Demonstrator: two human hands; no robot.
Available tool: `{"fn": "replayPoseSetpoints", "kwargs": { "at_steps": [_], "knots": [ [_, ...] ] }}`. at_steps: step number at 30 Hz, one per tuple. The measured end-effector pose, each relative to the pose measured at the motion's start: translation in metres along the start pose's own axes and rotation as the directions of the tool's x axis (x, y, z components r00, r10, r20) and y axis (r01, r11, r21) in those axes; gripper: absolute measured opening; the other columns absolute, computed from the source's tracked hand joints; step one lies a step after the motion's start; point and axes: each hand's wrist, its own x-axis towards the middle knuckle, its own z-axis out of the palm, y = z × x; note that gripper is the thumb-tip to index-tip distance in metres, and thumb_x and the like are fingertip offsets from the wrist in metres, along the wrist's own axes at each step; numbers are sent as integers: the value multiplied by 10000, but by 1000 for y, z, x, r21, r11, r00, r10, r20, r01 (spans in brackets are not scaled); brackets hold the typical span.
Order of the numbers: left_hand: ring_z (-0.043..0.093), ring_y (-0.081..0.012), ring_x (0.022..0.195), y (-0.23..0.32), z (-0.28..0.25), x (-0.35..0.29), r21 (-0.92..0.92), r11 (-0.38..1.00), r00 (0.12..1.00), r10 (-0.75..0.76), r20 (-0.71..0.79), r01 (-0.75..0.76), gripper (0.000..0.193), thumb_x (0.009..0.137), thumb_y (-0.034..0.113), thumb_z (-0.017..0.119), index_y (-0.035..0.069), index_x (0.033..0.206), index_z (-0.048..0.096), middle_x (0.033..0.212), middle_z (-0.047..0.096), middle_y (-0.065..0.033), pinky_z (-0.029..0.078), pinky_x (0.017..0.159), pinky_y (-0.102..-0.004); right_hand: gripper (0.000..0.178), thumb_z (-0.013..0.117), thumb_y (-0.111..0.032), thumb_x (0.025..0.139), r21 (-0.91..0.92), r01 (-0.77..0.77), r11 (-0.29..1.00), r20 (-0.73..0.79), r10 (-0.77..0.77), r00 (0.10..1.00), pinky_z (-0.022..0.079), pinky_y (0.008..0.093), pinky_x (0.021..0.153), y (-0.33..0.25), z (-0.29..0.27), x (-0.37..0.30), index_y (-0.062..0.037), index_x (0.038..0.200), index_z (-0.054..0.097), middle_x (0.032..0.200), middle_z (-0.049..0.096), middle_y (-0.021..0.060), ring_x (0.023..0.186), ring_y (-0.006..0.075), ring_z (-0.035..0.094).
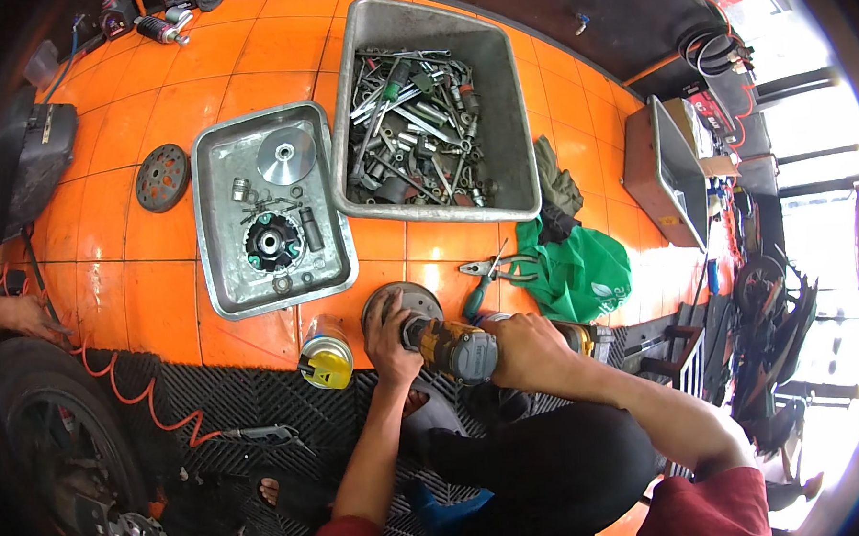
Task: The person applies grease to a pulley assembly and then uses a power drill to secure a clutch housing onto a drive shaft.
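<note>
My right hand [529,352] is closed around the handle of a yellow and black cordless impact wrench [460,351]. The wrench's nose points left, against a round metal clutch part [421,300] on the orange tiles. Over that part's left side, my left hand [390,339] is closed, its fingers on the disc beside the nose; the contact point is hidden. A spray can with a yellow cap [326,365] stands left of my left hand. Beyond the wrench lie a screwdriver [479,296] and pliers [506,268].
A shallow metal tray [222,301] holds pulley and clutch parts. Behind it is a deep grey bin [437,210] of tools. A perforated round plate [163,178] and a green bag [583,276] flank them. At left, another person's hand [31,317] is near a wheel [57,418] and red air hose [152,400].
</note>
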Motion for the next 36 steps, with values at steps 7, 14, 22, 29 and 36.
{"fn": "replayPoseSetpoints", "kwargs": {
  "at_steps": [7, 14, 22, 29, 36],
  "knots": [
    [571, -424, 1204, 8, -1, 9, 22, 1000, 1000, 0, 2, 0, 305, 789, 157, 766, 22, 990, 580, 1271, 648, -182, 468, 1013, -485, 334, 685, -175, 709, -9, -98, 995, 79, 98, 992, 551, 492, 820, -12, -20, -2, -36, 1012, 675, 943, 695, 248, 919, 406, 687],
    [546, -424, 1249, 1, 11, -2, 16, 999, 998, -51, 21, 51, 287, 772, 120, 771, 20, 981, 603, 1293, 631, -201, 437, 1049, -487, 324, 697, -176, 702, -13, -52, 999, 15, 52, 999, 553, 500, 815, -4, -16, -8, -30, 991, 670, 918, 693, 243, 905, 411, 686],
    [584, -395, 1218, 3, -3, 6, 3, 999, 999, -42, 17, 42, 215, 840, 147, 692, 31, 1013, 637, 1261, 661, -185, 478, 1013, -464, 346, 723, -172, 662, 8, -19, 1000, 37, 19, 999, 545, 497, 790, -8, -8, 2, -12, 963, 665, 887, 678, 248, 879, 417, 677],
    [582, -401, 1216, 3, 3, 2, 2, 1000, 999, -24, 27, 24, 264, 804, 172, 715, 34, 1011, 628, 1280, 648, -183, 471, 1016, -480, 342, 720, -171, 661, -11, -33, 999, 43, 34, 998, 548, 492, 791, -1, -3, 1, -25, 967, 679, 865, 687, 235, 871, 410, 682],
    [582, -437, 1187, 10, 11, 9, -3, 1000, 1000, 23, -2, -23, 314, 771, 174, 787, 25, 978, 604, 1229, 657, -198, 463, 1021, -503, 319, 699, -178, 701, -36, -86, 996, 42, 87, 995, 561, 481, 819, 1, -12, -4, -67, 999, 704, 917, 714, 209, 892, 386, 703]
  ]
}}
